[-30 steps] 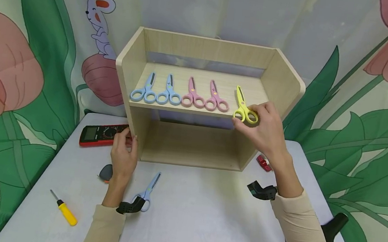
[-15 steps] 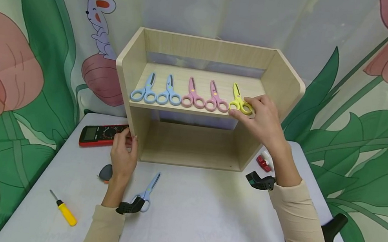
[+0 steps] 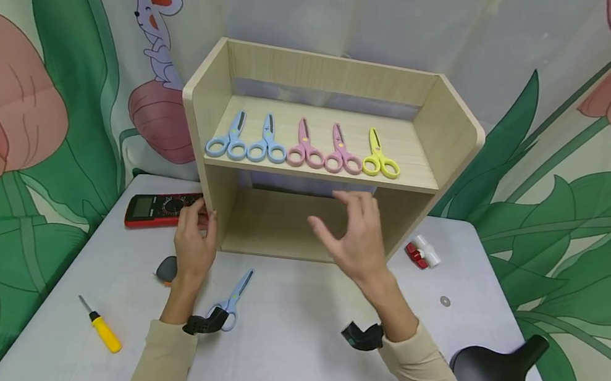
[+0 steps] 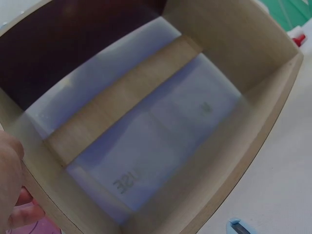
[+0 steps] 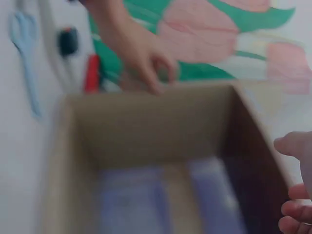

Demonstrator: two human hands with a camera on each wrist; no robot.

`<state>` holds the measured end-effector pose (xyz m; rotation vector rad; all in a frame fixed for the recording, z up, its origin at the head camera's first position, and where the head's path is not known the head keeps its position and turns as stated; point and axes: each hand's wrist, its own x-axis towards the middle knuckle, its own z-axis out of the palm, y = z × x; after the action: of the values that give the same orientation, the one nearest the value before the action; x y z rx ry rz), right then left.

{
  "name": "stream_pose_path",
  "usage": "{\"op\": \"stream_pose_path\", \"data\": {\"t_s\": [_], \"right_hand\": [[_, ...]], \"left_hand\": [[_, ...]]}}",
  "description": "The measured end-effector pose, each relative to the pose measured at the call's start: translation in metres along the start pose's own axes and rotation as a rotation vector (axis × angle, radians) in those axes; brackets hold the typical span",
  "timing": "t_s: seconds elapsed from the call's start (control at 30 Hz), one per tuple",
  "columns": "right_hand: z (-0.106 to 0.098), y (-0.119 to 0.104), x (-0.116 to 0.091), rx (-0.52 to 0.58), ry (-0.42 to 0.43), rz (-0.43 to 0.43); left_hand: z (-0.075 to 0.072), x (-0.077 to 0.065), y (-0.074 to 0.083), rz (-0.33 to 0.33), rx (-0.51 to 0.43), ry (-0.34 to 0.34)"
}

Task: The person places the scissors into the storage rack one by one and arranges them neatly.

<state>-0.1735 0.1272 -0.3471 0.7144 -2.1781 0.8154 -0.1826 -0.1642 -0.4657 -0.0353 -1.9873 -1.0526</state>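
My left hand (image 3: 196, 247) grips the front edge of the left side panel of a small wooden shelf (image 3: 318, 173), thumb inside and fingers outside. My right hand (image 3: 353, 236) is in front of the lower compartment, thumb and fingers spread with nothing between them. On the upper board lies a row of scissors, handles toward the front edge: two light blue pairs (image 3: 267, 143), two pink pairs (image 3: 305, 148) and a yellow pair (image 3: 380, 158) at the right end. Another pair of blue scissors (image 3: 232, 301) rests on the white table, partly behind the left wrist's camera.
Left of the shelf are a red and black multimeter (image 3: 161, 207), a dark grey item (image 3: 167, 269) and a yellow-handled screwdriver (image 3: 107, 334). To the right lie a red and white item (image 3: 422, 252), a small washer-like disc (image 3: 445, 301) and a black scoop-shaped object (image 3: 492, 378).
The right hand slid the yellow scissors left beside the pink pair, let go, then came down and left in front of the shelf. The left hand stayed in place.
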Motion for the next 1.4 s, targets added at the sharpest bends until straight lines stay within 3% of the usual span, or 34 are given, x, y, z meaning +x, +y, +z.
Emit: {"op": "stream_pose_path", "data": {"t_s": [0.3,0.47,0.67,0.87,1.17,1.4], "right_hand": [[0.081,-0.019,-0.075,0.013,-0.355,0.117],[0.109,-0.036,-0.103,0.008,-0.527,0.144],[0.134,-0.051,-0.125,-0.089,-0.672,0.100],[0.147,-0.057,-0.137,-0.138,-0.718,0.051],[0.145,-0.053,-0.137,-0.096,-0.685,0.030],[0.143,-0.058,-0.136,-0.147,-0.684,0.084]], "left_hand": [[0.002,0.000,-0.001,0.013,-0.002,0.021],[0.001,0.001,-0.001,0.021,0.004,0.025],[0.001,0.002,0.000,0.025,0.020,0.021],[0.001,0.001,-0.001,-0.002,-0.002,-0.001],[0.000,0.001,0.000,-0.017,-0.009,-0.014],[-0.001,0.000,0.000,-0.025,0.015,-0.024]]}}
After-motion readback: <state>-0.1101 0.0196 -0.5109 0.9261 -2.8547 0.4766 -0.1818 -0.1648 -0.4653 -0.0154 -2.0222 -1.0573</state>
